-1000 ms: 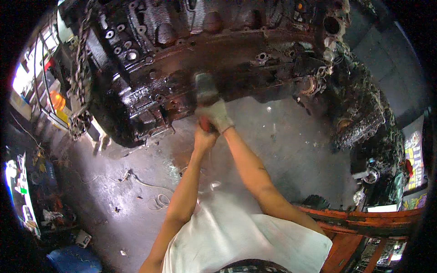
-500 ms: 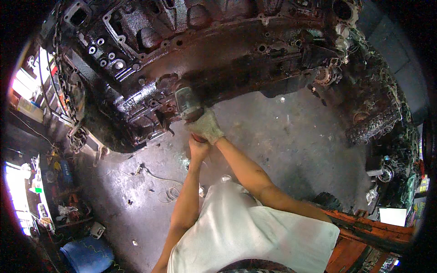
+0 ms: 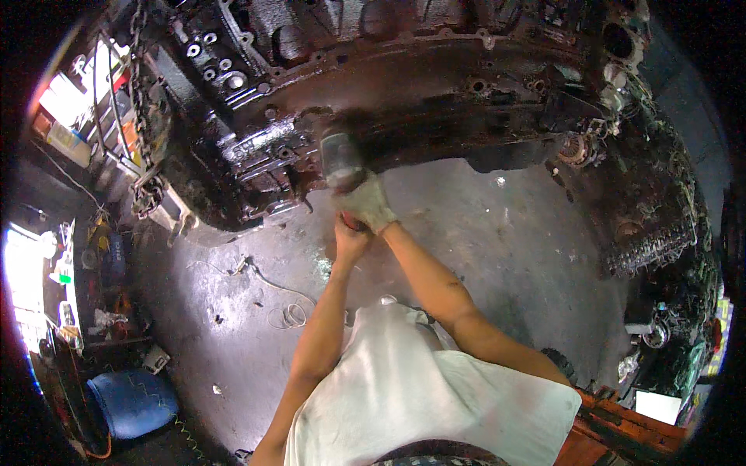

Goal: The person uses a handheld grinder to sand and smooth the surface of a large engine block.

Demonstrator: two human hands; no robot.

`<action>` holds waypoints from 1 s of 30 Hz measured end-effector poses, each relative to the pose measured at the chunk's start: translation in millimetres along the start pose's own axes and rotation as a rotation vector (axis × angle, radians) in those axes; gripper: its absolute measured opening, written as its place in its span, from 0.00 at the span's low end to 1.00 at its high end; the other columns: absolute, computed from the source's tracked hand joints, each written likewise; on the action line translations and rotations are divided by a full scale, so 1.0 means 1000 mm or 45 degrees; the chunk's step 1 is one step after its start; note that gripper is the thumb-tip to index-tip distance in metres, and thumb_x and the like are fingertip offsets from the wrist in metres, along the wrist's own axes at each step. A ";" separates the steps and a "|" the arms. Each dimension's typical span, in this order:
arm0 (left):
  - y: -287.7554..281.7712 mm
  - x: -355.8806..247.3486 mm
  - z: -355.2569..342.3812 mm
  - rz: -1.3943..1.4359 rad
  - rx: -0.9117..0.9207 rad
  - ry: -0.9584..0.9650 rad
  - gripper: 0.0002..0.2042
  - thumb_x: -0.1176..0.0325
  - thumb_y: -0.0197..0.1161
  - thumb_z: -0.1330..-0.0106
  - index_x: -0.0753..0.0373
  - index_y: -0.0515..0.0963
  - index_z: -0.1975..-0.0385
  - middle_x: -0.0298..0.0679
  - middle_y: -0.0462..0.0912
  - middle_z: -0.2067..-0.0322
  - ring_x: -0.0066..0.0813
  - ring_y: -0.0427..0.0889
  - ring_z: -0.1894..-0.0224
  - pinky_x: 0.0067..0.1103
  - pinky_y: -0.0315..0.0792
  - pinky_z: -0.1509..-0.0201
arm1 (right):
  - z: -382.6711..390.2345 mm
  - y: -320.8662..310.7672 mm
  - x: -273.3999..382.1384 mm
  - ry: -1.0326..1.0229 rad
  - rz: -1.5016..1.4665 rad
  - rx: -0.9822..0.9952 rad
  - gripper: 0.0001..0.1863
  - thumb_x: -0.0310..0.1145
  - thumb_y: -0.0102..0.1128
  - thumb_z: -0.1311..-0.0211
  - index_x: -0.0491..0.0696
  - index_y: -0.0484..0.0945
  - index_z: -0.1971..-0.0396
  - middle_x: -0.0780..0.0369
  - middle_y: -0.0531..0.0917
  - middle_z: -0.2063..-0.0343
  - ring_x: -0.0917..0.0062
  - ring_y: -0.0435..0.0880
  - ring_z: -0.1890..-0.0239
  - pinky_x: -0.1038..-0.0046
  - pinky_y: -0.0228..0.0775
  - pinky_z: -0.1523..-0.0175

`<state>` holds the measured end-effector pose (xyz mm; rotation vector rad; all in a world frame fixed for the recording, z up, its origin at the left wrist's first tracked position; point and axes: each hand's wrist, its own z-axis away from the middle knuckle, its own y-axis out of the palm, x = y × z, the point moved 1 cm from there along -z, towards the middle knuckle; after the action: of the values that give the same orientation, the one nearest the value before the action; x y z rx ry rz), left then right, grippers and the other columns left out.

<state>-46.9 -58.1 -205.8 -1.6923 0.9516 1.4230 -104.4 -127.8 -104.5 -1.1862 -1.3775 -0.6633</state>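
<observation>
My right hand [image 3: 365, 202], in a pale, dirty work glove, is wrapped round a grey hand tool [image 3: 339, 159], which looks like a power tool. Just below it my bare left hand [image 3: 350, 229] grips the tool's red handle [image 3: 351, 220]. The tool's head is blurred and lies over the lower side of a large, oily, dark engine block [image 3: 420, 70]; whether it touches the metal I cannot tell.
A heavy chain [image 3: 141, 116] hangs at the left of the block. A greasy assembly [image 3: 645, 233] stands at the right, an orange steel frame [image 3: 622, 412] at the lower right. A white cord [image 3: 287, 307] lies on the concrete floor [image 3: 513, 256]. A blue drum [image 3: 132, 400] is at the lower left.
The tool and both hands moved down and left, then back up and right to just left of where they started. The view has also shifted. Both hands keep their grip.
</observation>
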 end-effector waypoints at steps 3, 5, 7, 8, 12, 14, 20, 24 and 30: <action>-0.026 0.019 0.005 0.106 -0.177 0.070 0.26 0.71 0.71 0.52 0.66 0.68 0.53 0.42 0.79 0.61 0.30 0.78 0.60 0.25 0.72 0.55 | -0.001 0.034 0.019 -0.045 -0.028 0.055 0.23 0.40 0.73 0.67 0.47 0.79 0.66 0.60 0.84 0.69 0.72 0.83 0.64 0.69 0.76 0.56; -0.043 0.027 0.005 0.235 -0.225 -0.004 0.27 0.71 0.72 0.53 0.66 0.68 0.52 0.43 0.79 0.59 0.33 0.79 0.57 0.26 0.72 0.51 | -0.002 0.049 0.027 -0.065 -0.039 0.064 0.23 0.40 0.73 0.67 0.47 0.79 0.66 0.60 0.84 0.69 0.72 0.83 0.64 0.69 0.76 0.56; -0.057 0.023 0.001 0.009 -0.219 -0.117 0.29 0.72 0.72 0.54 0.67 0.67 0.50 0.45 0.79 0.58 0.35 0.78 0.55 0.27 0.71 0.48 | -0.005 0.058 0.031 -0.079 -0.047 0.060 0.24 0.40 0.73 0.67 0.47 0.79 0.66 0.60 0.84 0.68 0.72 0.83 0.64 0.70 0.76 0.56; -0.059 0.013 -0.001 -0.065 -0.214 -0.156 0.30 0.73 0.72 0.54 0.67 0.67 0.49 0.46 0.79 0.57 0.35 0.78 0.54 0.27 0.71 0.46 | -0.006 0.059 0.031 -0.077 -0.048 0.056 0.24 0.40 0.73 0.67 0.47 0.79 0.65 0.60 0.84 0.68 0.72 0.83 0.63 0.70 0.76 0.56; -0.045 -0.028 0.009 -0.086 -0.236 -0.024 0.29 0.75 0.69 0.53 0.69 0.67 0.49 0.47 0.78 0.56 0.35 0.77 0.52 0.28 0.70 0.46 | -0.006 0.050 0.025 -0.042 -0.058 0.036 0.24 0.40 0.73 0.67 0.47 0.79 0.65 0.60 0.84 0.68 0.72 0.83 0.63 0.70 0.76 0.56; -0.053 -0.019 0.006 0.025 -0.262 0.078 0.28 0.75 0.68 0.52 0.69 0.67 0.49 0.47 0.78 0.56 0.35 0.77 0.52 0.28 0.70 0.47 | -0.001 0.054 0.030 -0.051 -0.084 0.055 0.25 0.40 0.73 0.67 0.47 0.79 0.64 0.60 0.84 0.68 0.72 0.83 0.63 0.70 0.76 0.55; -0.043 -0.027 -0.009 -0.034 -0.068 0.126 0.27 0.80 0.66 0.53 0.69 0.67 0.50 0.43 0.78 0.56 0.30 0.76 0.53 0.25 0.70 0.48 | -0.005 0.039 0.024 -0.068 -0.134 0.009 0.26 0.40 0.73 0.67 0.47 0.79 0.63 0.60 0.84 0.67 0.72 0.83 0.62 0.70 0.76 0.55; -0.042 -0.007 -0.012 0.100 -0.083 -0.005 0.28 0.78 0.71 0.55 0.69 0.68 0.51 0.43 0.79 0.57 0.30 0.78 0.55 0.24 0.71 0.50 | -0.008 0.042 0.027 -0.142 -0.223 -0.033 0.26 0.40 0.73 0.67 0.47 0.79 0.63 0.60 0.84 0.67 0.72 0.83 0.62 0.70 0.76 0.54; -0.053 0.002 -0.027 0.078 -0.094 0.231 0.25 0.75 0.69 0.49 0.70 0.68 0.50 0.45 0.79 0.54 0.32 0.79 0.54 0.24 0.71 0.48 | -0.014 0.041 0.027 -0.069 -0.167 -0.017 0.34 0.40 0.74 0.67 0.46 0.74 0.54 0.61 0.84 0.63 0.73 0.82 0.59 0.71 0.75 0.52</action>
<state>12.2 -57.0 -200.7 -1.8864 1.0696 1.3763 -57.3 -119.2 -86.4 -1.1386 -1.5083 -0.7378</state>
